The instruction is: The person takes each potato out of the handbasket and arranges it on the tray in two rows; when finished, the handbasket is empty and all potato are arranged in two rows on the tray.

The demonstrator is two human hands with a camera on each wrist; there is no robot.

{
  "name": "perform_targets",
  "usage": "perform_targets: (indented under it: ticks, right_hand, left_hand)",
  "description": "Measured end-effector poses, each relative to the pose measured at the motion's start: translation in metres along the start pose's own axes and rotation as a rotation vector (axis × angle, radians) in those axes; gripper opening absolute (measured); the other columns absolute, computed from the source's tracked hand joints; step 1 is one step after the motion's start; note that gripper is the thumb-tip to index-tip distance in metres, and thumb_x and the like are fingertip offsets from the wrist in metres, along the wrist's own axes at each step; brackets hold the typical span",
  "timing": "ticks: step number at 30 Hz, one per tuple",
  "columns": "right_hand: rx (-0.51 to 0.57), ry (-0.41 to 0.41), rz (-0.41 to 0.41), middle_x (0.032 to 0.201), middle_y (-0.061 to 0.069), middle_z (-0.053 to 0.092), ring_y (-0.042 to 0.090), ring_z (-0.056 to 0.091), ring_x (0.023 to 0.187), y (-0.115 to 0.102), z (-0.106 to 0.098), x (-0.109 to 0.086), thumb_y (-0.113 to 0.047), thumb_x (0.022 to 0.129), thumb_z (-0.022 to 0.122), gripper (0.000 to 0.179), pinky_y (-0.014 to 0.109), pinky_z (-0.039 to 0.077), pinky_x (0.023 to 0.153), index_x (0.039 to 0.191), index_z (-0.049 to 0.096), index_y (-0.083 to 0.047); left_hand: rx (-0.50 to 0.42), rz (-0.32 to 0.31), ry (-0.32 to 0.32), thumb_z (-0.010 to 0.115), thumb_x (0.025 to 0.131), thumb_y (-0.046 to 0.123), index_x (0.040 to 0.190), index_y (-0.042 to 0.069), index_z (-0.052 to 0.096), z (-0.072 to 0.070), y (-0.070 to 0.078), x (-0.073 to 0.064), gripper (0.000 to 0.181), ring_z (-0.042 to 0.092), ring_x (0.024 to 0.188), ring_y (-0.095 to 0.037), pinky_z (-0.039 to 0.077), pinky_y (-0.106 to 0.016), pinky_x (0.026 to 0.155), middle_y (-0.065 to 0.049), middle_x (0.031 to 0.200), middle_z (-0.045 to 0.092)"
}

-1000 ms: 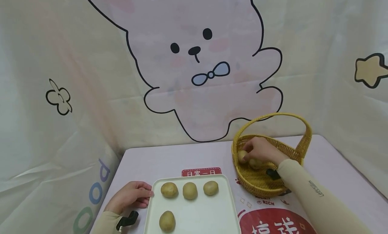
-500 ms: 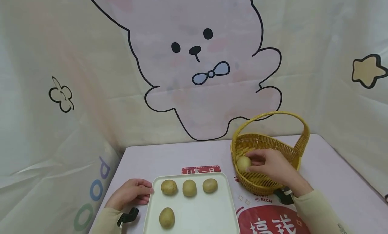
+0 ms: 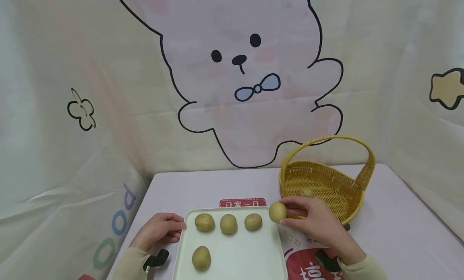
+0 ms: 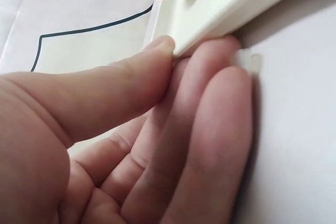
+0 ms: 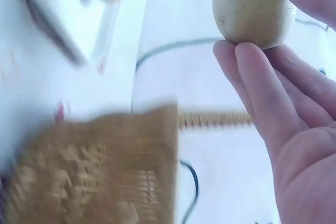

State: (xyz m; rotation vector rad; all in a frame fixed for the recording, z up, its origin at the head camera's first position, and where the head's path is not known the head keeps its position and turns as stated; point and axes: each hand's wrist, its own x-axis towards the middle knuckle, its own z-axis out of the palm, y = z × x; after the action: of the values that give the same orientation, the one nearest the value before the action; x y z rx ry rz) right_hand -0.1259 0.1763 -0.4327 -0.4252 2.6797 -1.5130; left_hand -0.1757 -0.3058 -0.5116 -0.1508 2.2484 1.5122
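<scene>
My right hand [image 3: 315, 220] pinches a round potato [image 3: 277, 212] between thumb and fingertips, at the back right corner of the white tray [image 3: 246, 256]. The right wrist view shows the same potato [image 5: 253, 9] between the thumb and fingers. At the tray's left side, my left hand [image 3: 161, 230] grips the rim. Its thumb [image 4: 142, 74] lies on the rim and the fingers are curled beneath, as the left wrist view shows. On the tray three potatoes form a row along the back, and one more potato [image 3: 201, 258] lies nearer, at the left.
A yellow wicker basket [image 3: 340, 191] with a tall arched handle stands at the back right, holding another potato [image 3: 306, 192]. A red printed label [image 3: 243, 202] shows behind the tray. A curtain [image 3: 127, 90] with a cartoon animal hangs behind the table.
My right hand has lifted a potato out of the basket and carried it left and nearer, to the tray's corner. The left hand has stayed at the tray's rim.
</scene>
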Motion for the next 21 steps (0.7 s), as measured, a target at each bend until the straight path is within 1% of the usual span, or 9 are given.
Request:
perform_targets:
  ticks: [3, 6, 11, 15, 17, 19, 21]
  right_hand:
    - [0.054, -0.061, -0.029, 0.13, 0.013, 0.076, 0.019, 0.079, 0.113, -0.002, 0.017, 0.001, -0.029, 0.087, 0.092, 0.05, 0.031, 0.065, 0.092, 0.13, 0.074, -0.009]
    - [0.086, -0.118, -0.049, 0.129, 0.013, 0.077, 0.02, 0.079, 0.114, -0.004, 0.036, 0.003, -0.027, 0.087, 0.093, 0.048, 0.033, 0.065, 0.093, 0.127, 0.075, -0.009]
    - [0.113, -0.203, -0.063, 0.131, 0.011, 0.076, 0.014, 0.078, 0.111, -0.007, 0.066, 0.006, -0.025, 0.086, 0.093, 0.044, 0.034, 0.065, 0.094, 0.124, 0.077, -0.013]
    - [0.124, -0.266, -0.078, 0.128, 0.007, 0.075, 0.01, 0.078, 0.108, -0.011, 0.087, 0.009, -0.024, 0.085, 0.093, 0.041, 0.028, 0.064, 0.094, 0.122, 0.077, -0.016]
    - [0.135, -0.288, -0.079, 0.124, 0.004, 0.075, 0.008, 0.078, 0.106, -0.013, 0.097, 0.011, -0.023, 0.085, 0.094, 0.04, 0.026, 0.064, 0.093, 0.121, 0.078, -0.016]
    - [0.154, -0.309, -0.079, 0.12, 0.0, 0.076, 0.007, 0.078, 0.106, -0.014, 0.105, 0.012, -0.021, 0.084, 0.094, 0.038, 0.024, 0.063, 0.092, 0.119, 0.079, -0.016]
    - [0.161, -0.323, -0.078, 0.117, -0.002, 0.077, 0.006, 0.077, 0.105, -0.014, 0.112, 0.012, -0.019, 0.082, 0.095, 0.037, 0.025, 0.064, 0.092, 0.116, 0.08, -0.016]
  left_hand:
    - [-0.003, -0.005, 0.008, 0.081, 0.096, 0.021, 0.119, -0.003, 0.071, 0.001, 0.0, 0.001, 0.035, 0.072, 0.072, -0.013, 0.066, -0.03, 0.069, -0.004, 0.081, 0.075]
    - [-0.009, -0.002, 0.013, 0.081, 0.096, 0.019, 0.119, -0.004, 0.071, 0.002, 0.0, 0.001, 0.035, 0.071, 0.071, -0.013, 0.065, -0.029, 0.068, -0.004, 0.081, 0.074]
    - [-0.007, -0.001, 0.034, 0.081, 0.096, 0.019, 0.12, -0.004, 0.071, 0.003, 0.001, 0.0, 0.036, 0.071, 0.072, -0.013, 0.065, -0.029, 0.068, -0.004, 0.082, 0.074]
    - [-0.003, -0.018, 0.05, 0.082, 0.095, 0.02, 0.12, -0.003, 0.071, 0.003, 0.002, -0.001, 0.035, 0.071, 0.072, -0.014, 0.065, -0.03, 0.068, -0.005, 0.082, 0.075]
    - [-0.007, -0.021, 0.055, 0.082, 0.095, 0.02, 0.119, -0.003, 0.071, 0.003, 0.002, -0.001, 0.035, 0.071, 0.072, -0.013, 0.065, -0.029, 0.068, -0.005, 0.082, 0.074]
    - [-0.014, -0.019, 0.048, 0.081, 0.096, 0.019, 0.12, -0.004, 0.071, 0.003, 0.002, -0.001, 0.035, 0.071, 0.072, -0.013, 0.065, -0.029, 0.068, -0.005, 0.081, 0.074]
    - [-0.017, -0.018, 0.039, 0.081, 0.096, 0.019, 0.119, -0.004, 0.071, 0.003, 0.001, -0.001, 0.034, 0.071, 0.071, -0.013, 0.065, -0.029, 0.068, -0.005, 0.081, 0.074]
